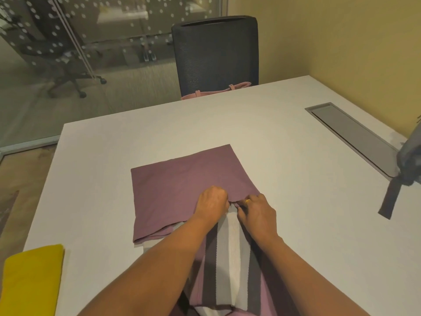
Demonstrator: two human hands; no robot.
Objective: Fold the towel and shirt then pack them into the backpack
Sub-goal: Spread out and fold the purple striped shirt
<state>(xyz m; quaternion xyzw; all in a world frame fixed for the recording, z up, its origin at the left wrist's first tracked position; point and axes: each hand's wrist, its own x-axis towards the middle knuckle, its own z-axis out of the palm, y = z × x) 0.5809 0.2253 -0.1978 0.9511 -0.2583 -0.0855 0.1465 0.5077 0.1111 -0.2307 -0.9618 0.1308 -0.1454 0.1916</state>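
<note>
Nearest me, the mauve striped shirt [180, 181] drapes over the white counter's [284, 137] near edge. I see the grey backpack [409, 163] far right and the folded yellow towel [32, 281] near left. My left hand [213, 202] and right hand [258, 213] pinch the shirt's fold.
</note>
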